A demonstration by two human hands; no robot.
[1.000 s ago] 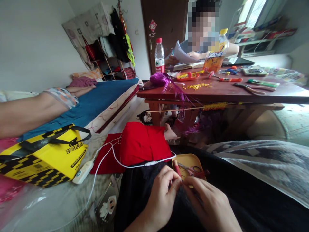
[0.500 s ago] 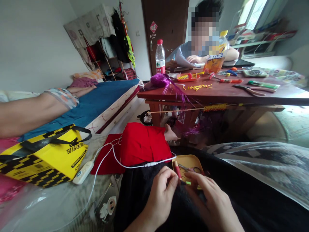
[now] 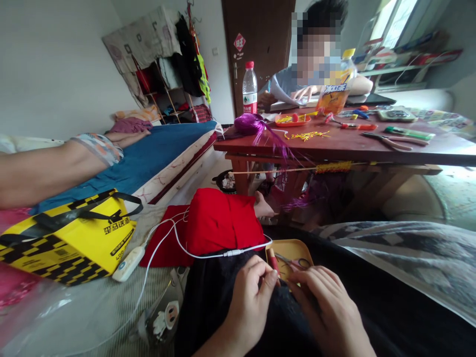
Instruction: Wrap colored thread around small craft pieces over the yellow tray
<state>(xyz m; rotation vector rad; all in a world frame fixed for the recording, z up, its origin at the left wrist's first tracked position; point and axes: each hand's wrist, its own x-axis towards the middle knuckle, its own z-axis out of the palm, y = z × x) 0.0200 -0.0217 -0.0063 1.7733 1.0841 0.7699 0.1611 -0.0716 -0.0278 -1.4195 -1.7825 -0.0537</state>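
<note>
Low in the frame's centre, the left hand (image 3: pixel 250 297) and right hand (image 3: pixel 327 307) meet over soft black fuzzy fabric (image 3: pixel 275 322), fingers pinched together on it at its upper edge. Just above lies a shallow yellow plastic tray (image 3: pixel 293 248) holding a slim red cylinder (image 3: pixel 274 262) and small scissors (image 3: pixel 295 261). The green glint seen between the fingertips half a second ago has gone.
</note>
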